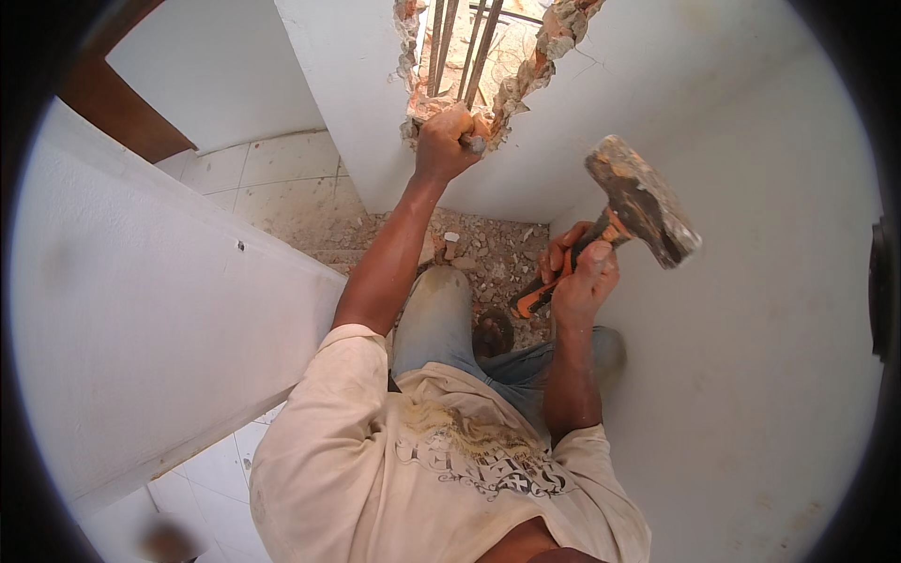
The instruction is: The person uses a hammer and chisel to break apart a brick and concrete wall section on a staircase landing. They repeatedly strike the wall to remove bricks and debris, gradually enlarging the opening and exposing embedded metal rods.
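Note:
My left hand (445, 148) is closed around a chisel (474, 144) at the lower end of a broken-out opening (488, 70) in the white wall. Only the blunt butt of the chisel shows; its tip is hidden by the hand and the wall. In my right hand (584, 281) is a short-handled sledgehammer (643, 202), gripped by its orange and black handle. Its worn, dusty head is raised to the right of the chisel, apart from it. Jagged brick and plaster (530, 75) edge the opening, and steel reinforcing bars (469, 47) run along inside it.
Broken rubble (488, 263) covers the floor around my bent knees. A white wall (770, 281) stands close on my right, and a low white wall (160, 310) is on my left. Beyond that lie pale floor tiles (272, 169) and a brown door (131, 108).

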Available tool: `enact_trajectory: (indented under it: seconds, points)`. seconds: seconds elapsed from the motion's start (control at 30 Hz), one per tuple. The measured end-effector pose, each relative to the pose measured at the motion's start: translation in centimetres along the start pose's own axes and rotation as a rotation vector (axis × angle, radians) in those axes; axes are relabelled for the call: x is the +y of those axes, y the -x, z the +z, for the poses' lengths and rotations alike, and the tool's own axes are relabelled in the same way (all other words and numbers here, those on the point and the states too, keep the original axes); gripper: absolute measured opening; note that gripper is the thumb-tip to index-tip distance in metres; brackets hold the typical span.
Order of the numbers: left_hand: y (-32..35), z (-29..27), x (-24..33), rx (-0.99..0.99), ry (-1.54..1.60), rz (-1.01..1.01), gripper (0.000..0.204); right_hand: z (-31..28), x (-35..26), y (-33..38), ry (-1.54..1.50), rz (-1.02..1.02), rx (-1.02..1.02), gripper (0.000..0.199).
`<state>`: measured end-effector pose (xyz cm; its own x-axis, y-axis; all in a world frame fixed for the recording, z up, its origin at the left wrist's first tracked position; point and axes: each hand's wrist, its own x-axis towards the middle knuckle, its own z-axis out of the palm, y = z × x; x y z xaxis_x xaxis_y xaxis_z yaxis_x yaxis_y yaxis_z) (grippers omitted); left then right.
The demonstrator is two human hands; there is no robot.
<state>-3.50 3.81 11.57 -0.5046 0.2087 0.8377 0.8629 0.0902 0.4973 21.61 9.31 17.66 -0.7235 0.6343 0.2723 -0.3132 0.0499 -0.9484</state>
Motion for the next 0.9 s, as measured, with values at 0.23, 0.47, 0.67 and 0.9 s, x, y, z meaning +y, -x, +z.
enact_trajectory:
  seconds: [0.23, 0.47, 0.67, 0.9]
  points:
    - [-0.2, 0.1, -0.1, -0.010, 0.018, 0.043, 0.019, 2.4, -5.3, -1.6, -0.401, -0.767, -0.128, 0.063]
    - [0.7, -0.9, 0.1, 0.016, 0.028, 0.159, 0.018, 3.7, 6.9, 1.2, 0.149, 0.169, -0.011, 0.043]
    - [1.8, -0.7, 0.0, -0.054, 0.063, 0.035, 0.019, -0.8, -4.7, 1.2, -0.166, -0.316, -0.008, 0.062]
    - [2.6, -1.4, -0.3, -0.102, 0.002, 0.008, 0.023, 5.5, 4.1, 1.3, 0.182, -0.067, -0.011, 0.050]
